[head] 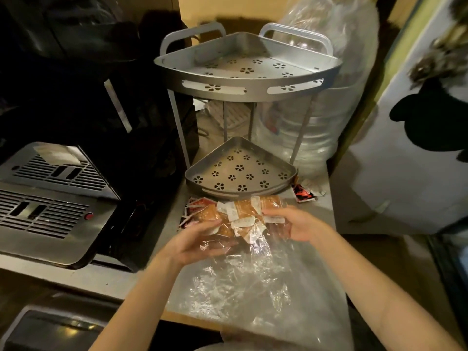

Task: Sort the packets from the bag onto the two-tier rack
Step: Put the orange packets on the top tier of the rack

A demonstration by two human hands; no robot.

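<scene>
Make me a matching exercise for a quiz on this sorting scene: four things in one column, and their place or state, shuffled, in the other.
Things:
1. orange packets
2. upper tier
3. red packet
4. clear plastic bag

Places or states:
A. lying on the counter, right of the rack's lower tier
B. held between both hands
C. spread flat on the counter under the forearms
D. bare, no packets on it

Pairs: 1-B, 2-D, 3-A, 4-C
</scene>
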